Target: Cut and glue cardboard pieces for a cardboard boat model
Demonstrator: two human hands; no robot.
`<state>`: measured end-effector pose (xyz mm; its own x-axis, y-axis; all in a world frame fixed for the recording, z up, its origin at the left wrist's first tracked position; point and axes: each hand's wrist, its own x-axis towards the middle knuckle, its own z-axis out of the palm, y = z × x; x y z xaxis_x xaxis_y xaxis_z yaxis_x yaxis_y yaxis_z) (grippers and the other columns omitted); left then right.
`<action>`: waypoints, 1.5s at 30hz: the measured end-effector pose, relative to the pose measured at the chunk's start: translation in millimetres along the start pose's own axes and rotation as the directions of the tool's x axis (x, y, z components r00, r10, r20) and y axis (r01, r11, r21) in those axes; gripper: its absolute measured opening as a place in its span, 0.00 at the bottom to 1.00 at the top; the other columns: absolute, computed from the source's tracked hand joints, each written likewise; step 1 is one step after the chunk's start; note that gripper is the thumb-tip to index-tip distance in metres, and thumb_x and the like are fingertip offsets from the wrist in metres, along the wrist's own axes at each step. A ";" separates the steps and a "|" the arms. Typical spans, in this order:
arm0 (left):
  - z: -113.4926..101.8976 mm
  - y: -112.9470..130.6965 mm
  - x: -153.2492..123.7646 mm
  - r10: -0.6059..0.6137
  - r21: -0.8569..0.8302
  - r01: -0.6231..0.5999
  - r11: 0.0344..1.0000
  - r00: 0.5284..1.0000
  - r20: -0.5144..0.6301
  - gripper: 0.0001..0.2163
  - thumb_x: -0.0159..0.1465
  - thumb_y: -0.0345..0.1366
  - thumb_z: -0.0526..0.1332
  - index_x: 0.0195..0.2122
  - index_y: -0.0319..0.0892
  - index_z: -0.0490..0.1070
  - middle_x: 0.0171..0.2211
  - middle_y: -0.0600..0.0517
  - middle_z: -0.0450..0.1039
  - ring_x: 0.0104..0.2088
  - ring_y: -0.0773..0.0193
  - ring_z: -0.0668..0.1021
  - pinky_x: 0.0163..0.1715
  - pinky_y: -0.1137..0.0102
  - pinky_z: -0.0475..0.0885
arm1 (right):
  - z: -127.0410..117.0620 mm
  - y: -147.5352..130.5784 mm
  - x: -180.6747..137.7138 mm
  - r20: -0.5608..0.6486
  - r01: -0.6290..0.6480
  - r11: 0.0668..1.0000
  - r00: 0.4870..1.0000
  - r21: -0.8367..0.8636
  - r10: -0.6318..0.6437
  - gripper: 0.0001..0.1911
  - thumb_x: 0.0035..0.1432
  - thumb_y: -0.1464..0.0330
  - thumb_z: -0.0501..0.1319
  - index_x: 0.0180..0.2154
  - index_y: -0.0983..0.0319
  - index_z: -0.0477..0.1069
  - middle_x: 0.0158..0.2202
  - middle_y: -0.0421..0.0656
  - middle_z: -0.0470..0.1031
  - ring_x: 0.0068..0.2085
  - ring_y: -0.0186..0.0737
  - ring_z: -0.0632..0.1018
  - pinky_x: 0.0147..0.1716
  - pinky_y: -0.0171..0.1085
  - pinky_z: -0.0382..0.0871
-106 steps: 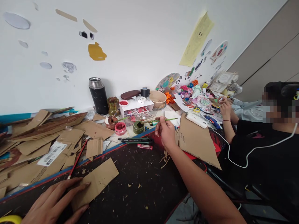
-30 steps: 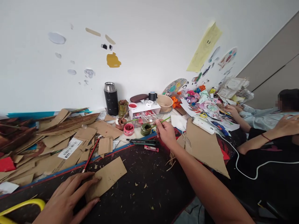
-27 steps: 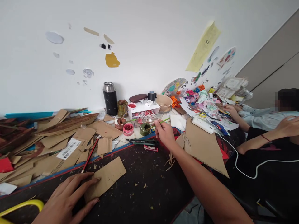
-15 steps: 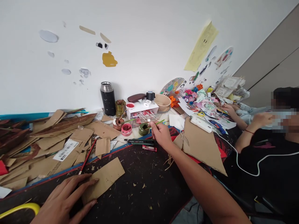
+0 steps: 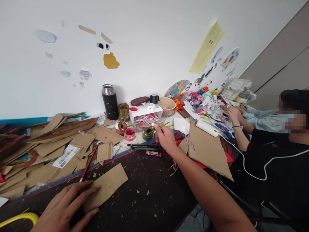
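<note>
As scraps litter dark tabletop (image 5: pixel 145 206), white wall (image 5: pixel 149 45)

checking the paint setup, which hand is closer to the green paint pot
Right. The right hand holds a green brush with its tip at the green paint pot, just beside it. The left hand lies flat on a cardboard piece, far nearer the camera.

A white wall (image 5: pixel 149 42) with stuck-on paper cutouts (image 5: pixel 110 60) and a yellow sheet (image 5: pixel 206 48) backs a dark counter (image 5: pixel 149 180). Grey-beige cabinet panels (image 5: pixel 277 64) stand at right, under soft, even light.
</note>
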<state>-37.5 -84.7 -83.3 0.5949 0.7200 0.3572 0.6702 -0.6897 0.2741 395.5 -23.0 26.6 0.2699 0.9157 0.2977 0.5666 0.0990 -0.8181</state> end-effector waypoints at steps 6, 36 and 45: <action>0.2 -0.1 0.2 -0.005 -0.014 0.006 1.000 1.000 0.007 0.25 0.67 0.60 0.65 0.62 0.60 0.76 0.61 0.51 0.78 0.58 0.47 0.81 0.59 0.53 0.77 | -2.1 1.1 1.7 -0.011 -0.017 0.999 1.000 0.046 0.017 0.28 0.74 0.43 0.53 0.34 0.57 0.76 0.20 0.37 0.71 0.20 0.40 0.75 0.25 0.37 0.68; 3.2 -3.6 -2.6 -0.004 0.001 0.004 1.000 1.000 0.016 0.25 0.67 0.61 0.64 0.62 0.59 0.77 0.61 0.51 0.78 0.58 0.46 0.81 0.60 0.52 0.76 | 0.2 0.5 6.7 0.102 0.141 0.944 0.988 -0.298 -0.115 0.24 0.79 0.59 0.54 0.31 0.59 0.78 0.21 0.40 0.75 0.29 0.44 0.79 0.37 0.37 0.67; 2.2 -3.1 -2.0 -0.009 0.005 0.008 1.000 1.000 0.019 0.25 0.67 0.61 0.64 0.62 0.60 0.77 0.61 0.51 0.79 0.58 0.46 0.81 0.60 0.52 0.77 | -1.1 -0.9 6.5 0.119 0.177 0.903 0.983 -0.391 -0.141 0.23 0.80 0.61 0.53 0.33 0.59 0.77 0.25 0.43 0.79 0.32 0.45 0.81 0.38 0.37 0.66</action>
<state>-39.8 -83.8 -86.8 0.5973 0.7272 0.3382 0.6773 -0.6832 0.2730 397.6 -17.5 29.8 0.0928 0.9323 0.3495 0.8637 0.0993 -0.4942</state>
